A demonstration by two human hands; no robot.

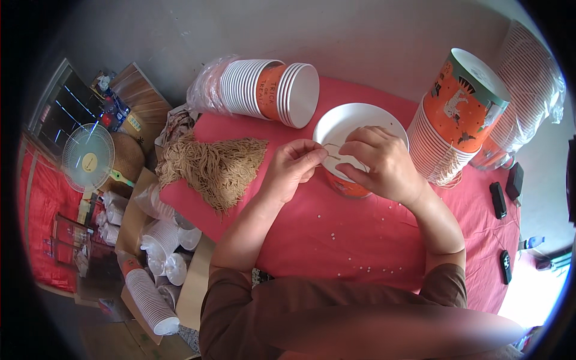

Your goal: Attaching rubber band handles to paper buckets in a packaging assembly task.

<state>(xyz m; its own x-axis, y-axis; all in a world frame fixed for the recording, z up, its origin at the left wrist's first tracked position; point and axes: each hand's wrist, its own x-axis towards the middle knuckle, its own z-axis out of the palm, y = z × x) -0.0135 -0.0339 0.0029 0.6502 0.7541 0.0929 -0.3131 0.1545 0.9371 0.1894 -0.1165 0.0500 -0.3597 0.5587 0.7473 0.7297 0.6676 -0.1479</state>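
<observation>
- Fingers (312,157) of the left hand (292,170) are pressed together, pinching one end of a thin tan string (333,150); fingers (360,137) of the right hand (382,163) curl round and pinch the other end, both held over the rim of a white-lined orange paper cup (354,123).
- That cup sits on the red tabletop (336,240), a little right of centre and toward the far side, partly hidden by the right hand.
- String is fine and pale against the white cup, so it could slip from a pinch; I judge a loose grip the likeliest cause.
- Pulling too hard sideways might tip the light cup, since only the right hand steadies it.
- Left of the hands lies a tangled heap of tan strings (213,165); a sleeve or wrist brushing it could drag strands off the near-left edge.
- At the far side, a sleeve of stacked cups (270,90) lies on its side and could roll if bumped.
- Just right of the held cup, a tall leaning stack of cups (456,120) could topple if the right elbow swings out.
- Small white specks (360,264) lie scattered on the near tabletop; what they are cannot be told.
- Dark small devices (498,199) lie at the right edge, well apart.
- More cups in boxes (159,246) sit below the tabletop, at the left.
</observation>
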